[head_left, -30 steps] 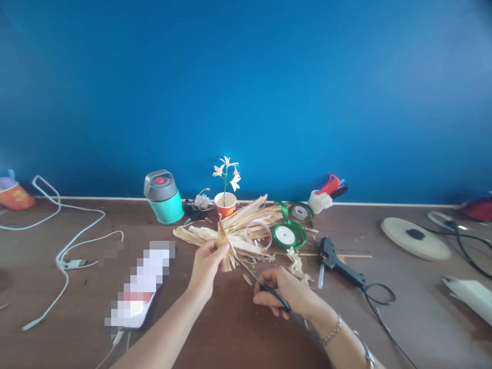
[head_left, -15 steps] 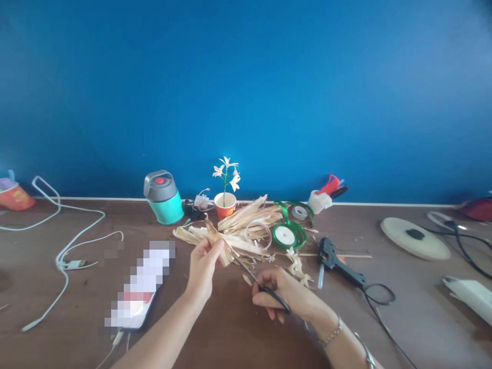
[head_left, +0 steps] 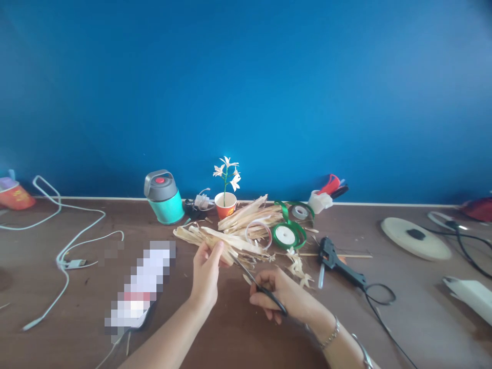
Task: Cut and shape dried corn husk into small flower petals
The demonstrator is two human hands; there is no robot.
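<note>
Centre of the frame, just below the middle: left hand (head_left: 205, 271) has its grip closed, thumb uppermost, on a dry husk piece (head_left: 227, 253) that pokes out to the right of the thumb. Right hand (head_left: 284, 289), lower right of centre, has its grip round the black handles of the scissors (head_left: 273, 300); blades run up and left from it, long axis slanting from lower right to upper left, tips at the piece's right-hand end. Blades look near together; whether the edges bite or only rest there, cannot tell. Key relation: the piece lies up-left of the right grip, straight along the blade line, left grip much the nearer and just beyond the tips. Piece's own axis seems to slope down to the right, roughly in line with the blades, but it blends into the husk pile (head_left: 251, 212) behind. Counter (head_left: 238, 333) shows bare wood below both hands.
</note>
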